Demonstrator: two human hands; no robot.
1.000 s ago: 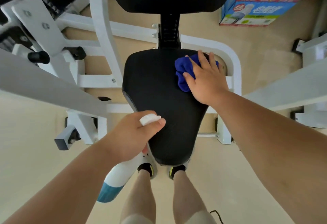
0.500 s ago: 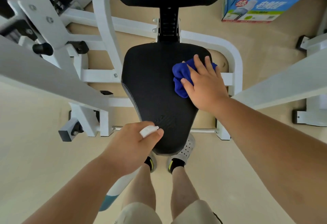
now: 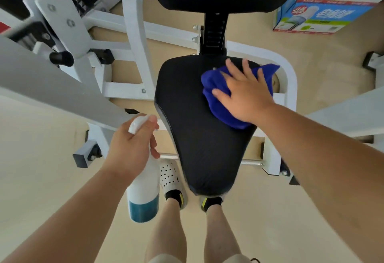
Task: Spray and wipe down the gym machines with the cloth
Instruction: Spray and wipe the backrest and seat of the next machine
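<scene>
Head view: the right grip, fingers flat, is pressing the blue cloth onto the far right of the seat pad; I am judging the wiping step underway. The left grip is clasping the spray bottle beside the pad; the next move is probably calling for sweeping the cloth toward the near end.

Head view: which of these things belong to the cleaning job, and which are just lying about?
Job: crumpled blue cloth under the right hand; white spray bottle with blue liquid in the left hand; black padded seat.
Lying about: blue-and-green printed cardboard box on the beige floor.
</scene>
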